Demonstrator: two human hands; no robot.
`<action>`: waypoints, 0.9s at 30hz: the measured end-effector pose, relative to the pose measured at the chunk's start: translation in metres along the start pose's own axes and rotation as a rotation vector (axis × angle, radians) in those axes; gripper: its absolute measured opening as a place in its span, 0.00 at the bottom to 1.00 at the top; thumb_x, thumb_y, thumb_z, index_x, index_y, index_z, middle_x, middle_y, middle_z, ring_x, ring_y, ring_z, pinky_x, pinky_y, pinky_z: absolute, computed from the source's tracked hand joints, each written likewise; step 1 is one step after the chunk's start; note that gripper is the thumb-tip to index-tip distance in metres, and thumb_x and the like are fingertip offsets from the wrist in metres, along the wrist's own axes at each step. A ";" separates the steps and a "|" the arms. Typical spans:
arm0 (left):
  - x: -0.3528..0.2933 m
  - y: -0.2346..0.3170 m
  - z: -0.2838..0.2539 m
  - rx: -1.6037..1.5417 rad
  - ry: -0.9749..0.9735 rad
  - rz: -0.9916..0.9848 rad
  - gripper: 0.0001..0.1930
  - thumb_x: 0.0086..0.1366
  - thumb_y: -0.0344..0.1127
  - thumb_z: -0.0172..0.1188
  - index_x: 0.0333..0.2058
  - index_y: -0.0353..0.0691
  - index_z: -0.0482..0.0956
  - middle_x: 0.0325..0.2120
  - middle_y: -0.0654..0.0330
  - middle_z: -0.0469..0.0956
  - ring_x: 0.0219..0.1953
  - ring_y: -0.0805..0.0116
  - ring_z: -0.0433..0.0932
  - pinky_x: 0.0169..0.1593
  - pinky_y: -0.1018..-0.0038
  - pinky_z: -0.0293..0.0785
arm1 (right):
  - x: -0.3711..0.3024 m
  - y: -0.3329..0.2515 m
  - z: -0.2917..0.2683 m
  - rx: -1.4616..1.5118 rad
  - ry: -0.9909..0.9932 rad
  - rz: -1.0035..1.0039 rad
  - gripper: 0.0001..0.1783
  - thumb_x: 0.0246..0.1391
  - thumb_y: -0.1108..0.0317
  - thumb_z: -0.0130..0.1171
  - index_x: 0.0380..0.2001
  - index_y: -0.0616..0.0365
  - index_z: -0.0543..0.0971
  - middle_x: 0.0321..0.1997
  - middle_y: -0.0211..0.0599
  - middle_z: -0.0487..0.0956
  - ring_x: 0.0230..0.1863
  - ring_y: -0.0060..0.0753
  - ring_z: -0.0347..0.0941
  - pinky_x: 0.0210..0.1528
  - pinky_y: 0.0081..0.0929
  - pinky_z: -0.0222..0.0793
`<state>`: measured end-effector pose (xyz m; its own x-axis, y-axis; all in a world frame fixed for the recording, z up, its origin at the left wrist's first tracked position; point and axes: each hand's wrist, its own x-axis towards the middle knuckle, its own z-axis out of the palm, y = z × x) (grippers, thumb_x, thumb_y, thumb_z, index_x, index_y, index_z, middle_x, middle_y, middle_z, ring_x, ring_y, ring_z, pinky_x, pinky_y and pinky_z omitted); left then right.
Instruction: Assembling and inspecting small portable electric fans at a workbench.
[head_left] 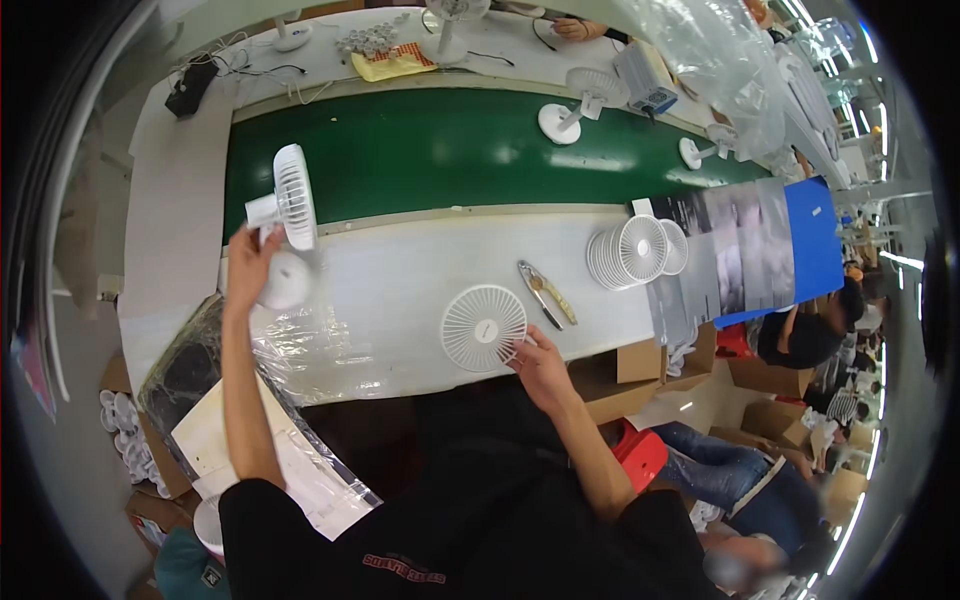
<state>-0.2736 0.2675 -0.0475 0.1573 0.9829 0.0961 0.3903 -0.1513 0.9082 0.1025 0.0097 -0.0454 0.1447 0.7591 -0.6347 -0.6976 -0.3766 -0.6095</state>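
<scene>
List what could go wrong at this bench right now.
1. The left hand holds the white desk fan by its stem only, raised over the bench; it might slip and drop.
2. The right hand touches the round fan grille close to the bench's near edge; a nudge could push it off.
3. The pliers lie loose nearby and could get knocked.

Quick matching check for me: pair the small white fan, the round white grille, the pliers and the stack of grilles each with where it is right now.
Things:
1. small white fan
2. round white grille
3. pliers
4. stack of grilles

Places:
A. lying alone on the white bench, right of the single grille
B. held up in the left hand
C. at the bench's right end, standing on edge
D. flat on the bench, touched by the right hand

Pairs: 1-B, 2-D, 3-A, 4-C
</scene>
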 end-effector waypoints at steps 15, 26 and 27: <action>-0.229 0.186 0.177 -1.582 -0.236 -0.783 0.09 0.70 0.30 0.48 0.47 0.37 0.68 0.27 0.57 0.72 0.21 0.76 0.65 0.20 0.82 0.60 | -0.067 -0.149 0.068 -0.761 -0.607 -0.537 0.21 0.57 0.80 0.47 0.54 0.61 0.75 0.52 0.39 0.74 0.50 0.32 0.70 0.54 0.25 0.63; -0.223 0.229 0.218 -1.593 -0.449 -0.833 0.06 0.72 0.28 0.44 0.45 0.37 0.67 0.28 0.56 0.70 0.21 0.75 0.63 0.21 0.82 0.58 | -0.074 -0.149 0.048 -1.126 -0.482 -0.993 0.26 0.51 0.70 0.59 0.56 0.55 0.74 0.64 0.45 0.64 0.60 0.46 0.64 0.60 0.35 0.62; -0.222 0.229 0.220 -1.615 -0.471 -0.834 0.06 0.72 0.27 0.44 0.45 0.37 0.66 0.28 0.56 0.69 0.21 0.75 0.63 0.21 0.82 0.58 | -0.074 -0.150 0.045 -1.153 -0.529 -1.018 0.29 0.49 0.67 0.63 0.57 0.55 0.74 0.65 0.46 0.63 0.61 0.48 0.63 0.60 0.37 0.61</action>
<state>-0.0194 -0.0085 0.0493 0.7162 0.5940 -0.3663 -0.5875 0.7965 0.1430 0.1643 0.0336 0.1144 -0.2213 0.9252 0.3083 0.4325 0.3764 -0.8193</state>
